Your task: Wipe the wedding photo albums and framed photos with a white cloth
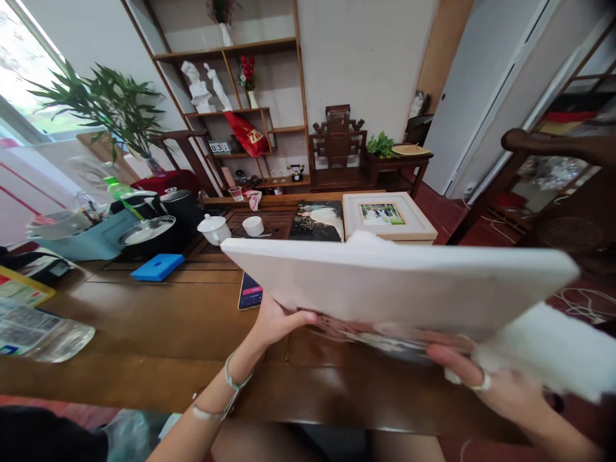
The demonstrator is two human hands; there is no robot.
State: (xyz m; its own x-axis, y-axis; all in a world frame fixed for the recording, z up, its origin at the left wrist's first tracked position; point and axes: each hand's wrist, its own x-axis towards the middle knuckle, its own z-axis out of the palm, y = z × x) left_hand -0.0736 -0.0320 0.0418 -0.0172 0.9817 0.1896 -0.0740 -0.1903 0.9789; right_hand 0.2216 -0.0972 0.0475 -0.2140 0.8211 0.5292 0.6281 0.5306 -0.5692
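Observation:
Both hands hold a large white picture panel [394,282], tilted above the table's front part. Its thick top edge faces away from me, and a blurred picture shows low on its glossy face. My left hand [282,321] grips the lower left side, thumb on the face and fingers hidden behind. At the lower right, my right hand [466,366] is closed on the panel with its thumb in front, smeared by motion. Beside that hand hangs a white cloth or tissue [553,346]; whether the hand also holds it I cannot tell. A phone [251,292] lies partly under the panel's left corner.
Behind the panel, a dark photo album [315,219] and a white framed photo box [389,217] lie on the wooden table [168,327]. Further left are a lidded white cup [214,229], a blue box [158,267], a pan [149,234] and a clear bottle [48,333].

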